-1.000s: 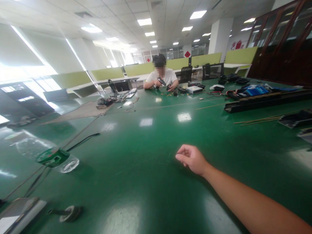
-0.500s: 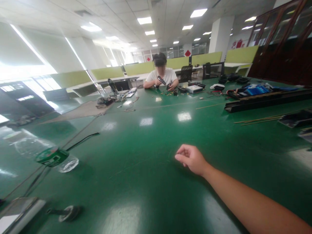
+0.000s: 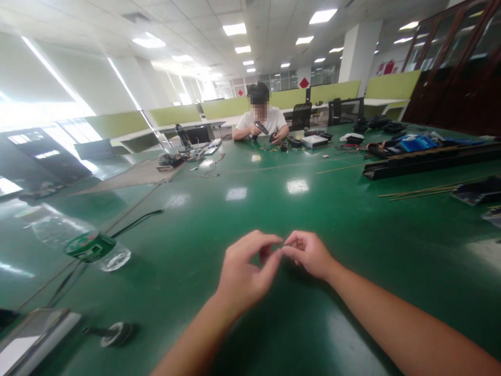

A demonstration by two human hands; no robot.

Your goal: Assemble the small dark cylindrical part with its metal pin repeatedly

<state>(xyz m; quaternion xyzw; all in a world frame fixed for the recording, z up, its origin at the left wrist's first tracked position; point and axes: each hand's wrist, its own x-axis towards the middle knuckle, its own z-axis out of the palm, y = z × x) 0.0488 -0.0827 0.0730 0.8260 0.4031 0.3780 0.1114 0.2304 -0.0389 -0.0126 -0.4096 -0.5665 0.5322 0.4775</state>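
My right hand [image 3: 311, 256] is held just above the green tabletop [image 3: 188, 209], its thumb and fingers pinched together. A tiny dark bit shows at those fingertips, too small to name. Close against it on the left is my left hand [image 3: 246, 269], thumb and forefinger curved towards the right fingertips with a narrow gap between their tips. Whether the left fingertips touch the tiny thing cannot be made out.
To the left lies a clear plastic bottle [image 3: 90, 246] with a green label, near a black cable [image 3: 136, 222]. A dark round part with a stem [image 3: 115, 333] lies front left. Across the table sits a person [image 3: 260, 120] holding a dark tool. Black channels [image 3: 422, 161] lie right.
My left hand has come into view from below and reached my right fingertips. My right hand stays pinched in the same place. The view has shifted slightly.
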